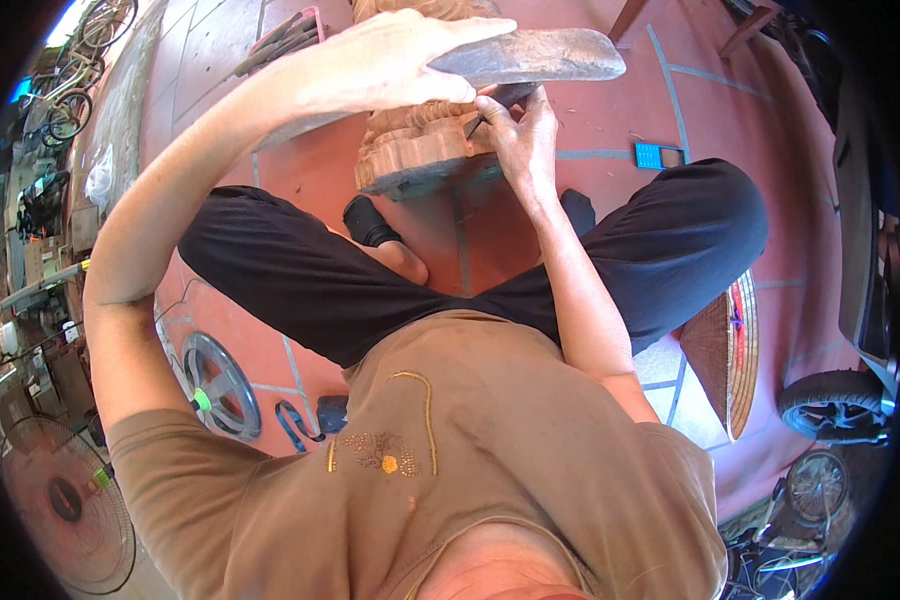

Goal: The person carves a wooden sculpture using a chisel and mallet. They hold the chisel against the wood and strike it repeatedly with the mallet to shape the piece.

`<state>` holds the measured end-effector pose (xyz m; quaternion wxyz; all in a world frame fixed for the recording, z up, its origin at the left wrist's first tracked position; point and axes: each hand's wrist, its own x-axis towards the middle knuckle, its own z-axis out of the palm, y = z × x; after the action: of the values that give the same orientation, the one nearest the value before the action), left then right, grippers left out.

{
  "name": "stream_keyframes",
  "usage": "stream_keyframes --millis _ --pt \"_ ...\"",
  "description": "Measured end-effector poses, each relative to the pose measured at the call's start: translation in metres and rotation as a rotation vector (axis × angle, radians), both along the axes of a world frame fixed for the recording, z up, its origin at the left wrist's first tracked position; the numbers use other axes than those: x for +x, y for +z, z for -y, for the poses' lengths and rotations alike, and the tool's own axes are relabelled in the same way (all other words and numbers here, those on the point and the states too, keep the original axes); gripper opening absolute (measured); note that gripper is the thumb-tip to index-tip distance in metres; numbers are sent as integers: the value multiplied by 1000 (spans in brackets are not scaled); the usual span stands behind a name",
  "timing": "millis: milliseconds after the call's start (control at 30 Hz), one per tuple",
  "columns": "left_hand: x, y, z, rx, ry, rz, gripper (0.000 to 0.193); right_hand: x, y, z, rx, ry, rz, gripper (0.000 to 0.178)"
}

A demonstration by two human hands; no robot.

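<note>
A carved block of brown wood (410,150) lies on the tiled floor between my feet, with its dark end toward me. My left hand (390,62) is closed around a flat, worn wooden mallet (560,58), with one finger stretched along its edge. The mallet's broad end reaches over my right hand (523,140). That hand pinches a chisel (512,95) with a dark handle; its blade slants down to the left and meets the wood near the end. The mallet and my left hand cover part of the block and the top of the chisel.
A pink tray (313,22) of long tools lies beyond my left arm. A blue keypad phone (658,156) rests on the right. Beside my right knee is a conical hat (715,350); a round grille (220,385) and a fan (65,500) are at left, a motorbike wheel (835,405) at right.
</note>
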<state>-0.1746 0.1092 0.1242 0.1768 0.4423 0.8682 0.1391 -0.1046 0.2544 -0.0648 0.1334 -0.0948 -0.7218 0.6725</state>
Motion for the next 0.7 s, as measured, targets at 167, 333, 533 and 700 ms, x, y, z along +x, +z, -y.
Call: stream_keyframes --millis 167,333,533,700 --pt "-1 45 -15 -4 96 126 78 -1 3 1 -2 5 11 26" --pt "4 35 -12 165 56 146 78 -4 0 -4 -112 -28 -57 26" --pt "0 21 -2 -8 44 251 80 -3 5 -3 -6 -27 -19 25" --pt "-6 23 -2 43 36 98 77 -6 -1 -4 -103 -17 -27 26"
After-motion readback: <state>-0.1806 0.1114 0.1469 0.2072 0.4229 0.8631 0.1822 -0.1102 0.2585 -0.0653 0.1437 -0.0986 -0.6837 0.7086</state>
